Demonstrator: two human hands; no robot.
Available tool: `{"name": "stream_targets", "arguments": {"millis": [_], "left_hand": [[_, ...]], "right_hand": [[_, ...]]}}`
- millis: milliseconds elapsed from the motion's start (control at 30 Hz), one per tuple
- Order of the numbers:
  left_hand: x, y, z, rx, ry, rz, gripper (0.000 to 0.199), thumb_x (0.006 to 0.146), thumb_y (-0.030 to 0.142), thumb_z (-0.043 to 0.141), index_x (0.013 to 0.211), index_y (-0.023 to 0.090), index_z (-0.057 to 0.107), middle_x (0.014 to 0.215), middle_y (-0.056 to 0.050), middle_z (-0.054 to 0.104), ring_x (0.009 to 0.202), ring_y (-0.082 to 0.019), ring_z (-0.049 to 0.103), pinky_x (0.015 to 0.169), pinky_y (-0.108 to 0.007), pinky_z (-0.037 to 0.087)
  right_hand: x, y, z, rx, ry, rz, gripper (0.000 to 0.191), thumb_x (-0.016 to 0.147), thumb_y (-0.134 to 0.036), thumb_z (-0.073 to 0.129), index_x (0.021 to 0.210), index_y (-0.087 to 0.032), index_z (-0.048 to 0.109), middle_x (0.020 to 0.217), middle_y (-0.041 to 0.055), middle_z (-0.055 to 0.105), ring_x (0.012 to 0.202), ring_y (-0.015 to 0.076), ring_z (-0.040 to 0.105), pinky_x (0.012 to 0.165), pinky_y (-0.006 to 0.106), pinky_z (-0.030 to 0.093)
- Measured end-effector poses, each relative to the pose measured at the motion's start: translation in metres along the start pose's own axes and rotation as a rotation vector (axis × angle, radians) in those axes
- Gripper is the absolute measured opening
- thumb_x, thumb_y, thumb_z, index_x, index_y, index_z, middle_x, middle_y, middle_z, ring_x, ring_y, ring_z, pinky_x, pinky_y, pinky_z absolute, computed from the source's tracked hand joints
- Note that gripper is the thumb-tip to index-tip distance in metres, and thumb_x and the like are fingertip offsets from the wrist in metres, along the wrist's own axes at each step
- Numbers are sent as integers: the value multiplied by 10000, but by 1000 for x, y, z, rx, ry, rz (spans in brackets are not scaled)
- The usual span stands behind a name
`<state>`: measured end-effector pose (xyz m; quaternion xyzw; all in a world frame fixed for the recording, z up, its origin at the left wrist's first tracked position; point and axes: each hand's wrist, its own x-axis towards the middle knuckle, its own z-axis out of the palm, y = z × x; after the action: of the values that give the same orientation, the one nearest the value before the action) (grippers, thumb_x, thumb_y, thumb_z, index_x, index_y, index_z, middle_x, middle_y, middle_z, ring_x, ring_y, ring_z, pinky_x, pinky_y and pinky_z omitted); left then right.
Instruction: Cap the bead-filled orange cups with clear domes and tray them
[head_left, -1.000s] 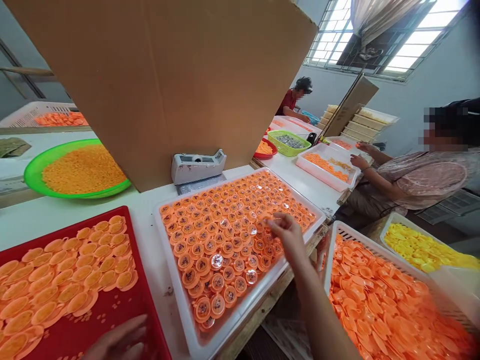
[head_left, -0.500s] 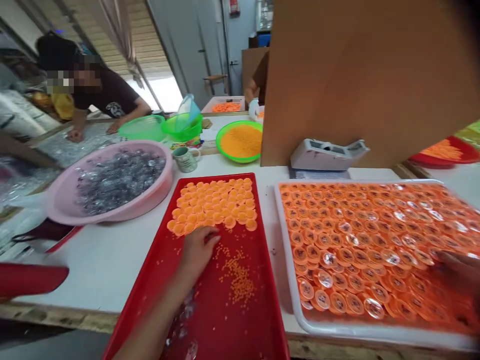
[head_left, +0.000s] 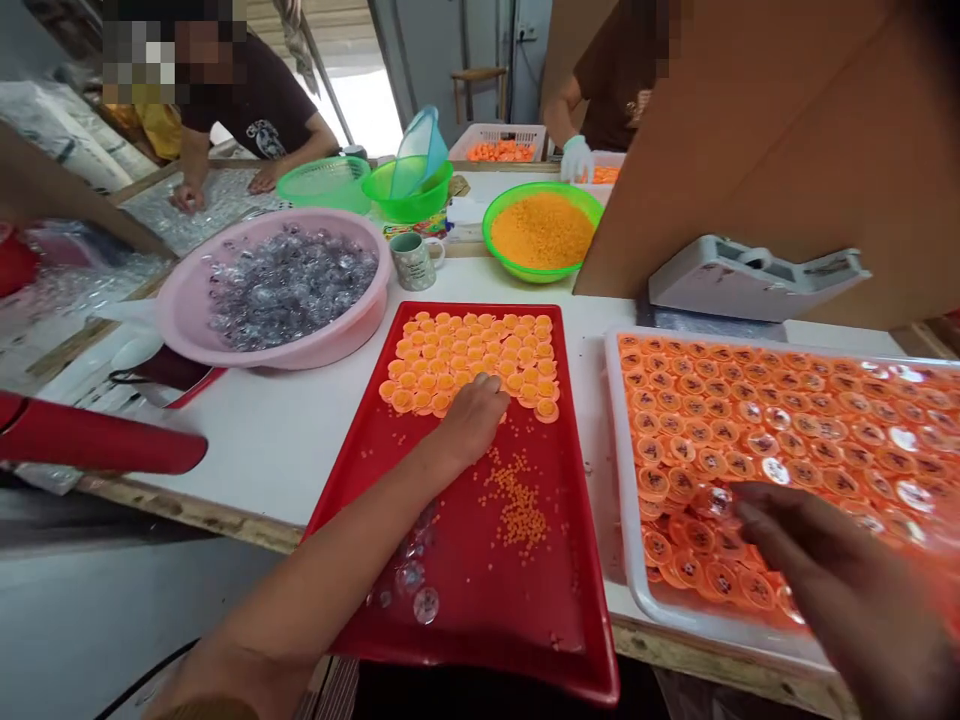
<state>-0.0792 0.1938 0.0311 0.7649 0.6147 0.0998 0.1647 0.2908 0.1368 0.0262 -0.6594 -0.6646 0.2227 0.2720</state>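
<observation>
Two trays side by side on a white worktable [head_left: 270, 440] with a raw wooden front edge, in a bright workroom with an open doorway beyond. Long red plastic tray [head_left: 480, 590] lying with its long axis running away from the viewer, slightly slanted; rows of small round orange plastic cups [head_left: 472, 355] packed at its far end, loose orange pellets [head_left: 514, 500] scattered mid-tray, a few clear plastic domes [head_left: 416, 590] near its front left edge. Left hand [head_left: 472, 420] resting palm-down at the near edge of the cups, fingers curled close together on them, nothing visibly held. Right hand [head_left: 817, 560] blurred over the white plastic tray [head_left: 622, 500] of capped orange discs [head_left: 787, 440], fingers loosely extended toward a disc; grip impossible to tell. Behind: pink plastic basin [head_left: 187, 310] of clear domes, green bowl of orange pellets [head_left: 541, 230], patterned mug [head_left: 415, 260], grey tape dispenser [head_left: 750, 280] against a leaning brown cardboard sheet [head_left: 787, 140]. Other people working at the far tables.
</observation>
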Motion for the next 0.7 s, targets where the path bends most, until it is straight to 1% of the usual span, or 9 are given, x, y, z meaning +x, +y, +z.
{"name": "stream_targets", "arguments": {"millis": [67, 167, 200, 300, 367, 400, 500, 600, 700], "left_hand": [[-6, -4, -3, 10, -25, 15, 231, 809, -2, 450, 691, 184, 519, 896, -84, 551, 919, -245, 473, 779, -368, 400], [-19, -10, -8, -11, -31, 35, 180, 807, 42, 506, 699, 186, 508, 893, -78, 565, 912, -245, 484, 792, -372, 401], [-24, -11, -10, -28, -26, 36, 161, 809, 61, 525, 709, 187, 508, 883, -72, 569, 900, -243, 491, 794, -374, 403], [-45, -9, -15, -111, -11, 10, 116, 839, 104, 525, 761, 189, 518, 843, -49, 581, 829, -225, 524, 756, -360, 425], [-62, -4, -20, -190, -2, -31, 104, 877, 121, 488, 819, 193, 536, 847, -33, 603, 783, -202, 556, 709, -330, 449], [-71, 0, -22, -231, 4, -57, 107, 891, 129, 475, 855, 197, 548, 866, -26, 619, 780, -190, 576, 697, -312, 463], [-95, 9, -27, -338, 47, -151, 127, 894, 142, 492, 945, 215, 582, 954, -18, 661, 849, -175, 630, 720, -278, 500], [-112, 12, -23, -406, 98, -229, 146, 854, 118, 539, 942, 213, 607, 977, -25, 672, 907, -188, 645, 769, -285, 515], [-123, 12, -15, -463, 125, -246, 194, 832, 79, 546, 960, 207, 615, 1026, -32, 655, 962, -183, 639, 845, -292, 512]], "right_hand": [[-4, -45, 30, 59, -141, -148, 205, 847, -420, 616, 961, -281, 716, 911, 67, 762, 741, 256, 730, 615, 360, 584], [-1, -99, 69, 121, -358, -451, 174, 897, -217, 525, 928, -225, 696, 871, 63, 730, 756, 206, 702, 641, 308, 566], [1, -111, 81, 71, -414, -497, 209, 888, -140, 497, 935, -209, 688, 871, 63, 712, 758, 195, 688, 649, 299, 556], [4, -138, 107, -162, -454, -527, 318, 808, -18, 518, 1052, -160, 665, 951, 108, 674, 847, 227, 652, 727, 334, 534], [-2, -148, 120, -233, -460, -549, 388, 757, 20, 555, 1086, -160, 654, 998, 129, 662, 912, 261, 620, 760, 357, 513], [-6, -151, 124, -233, -471, -566, 380, 743, 39, 555, 1042, -170, 661, 981, 122, 660, 905, 259, 608, 750, 349, 503], [-21, -150, 134, -190, -503, -580, 294, 749, 76, 505, 789, -184, 636, 810, 67, 627, 734, 200, 580, 631, 285, 458], [-27, -140, 137, -110, -510, -546, 278, 784, 60, 487, 693, -179, 596, 711, 24, 586, 602, 153, 548, 548, 252, 417], [-23, -137, 132, -32, -498, -501, 234, 816, 3, 525, 714, -178, 634, 703, 9, 613, 602, 139, 581, 558, 237, 446]]}}
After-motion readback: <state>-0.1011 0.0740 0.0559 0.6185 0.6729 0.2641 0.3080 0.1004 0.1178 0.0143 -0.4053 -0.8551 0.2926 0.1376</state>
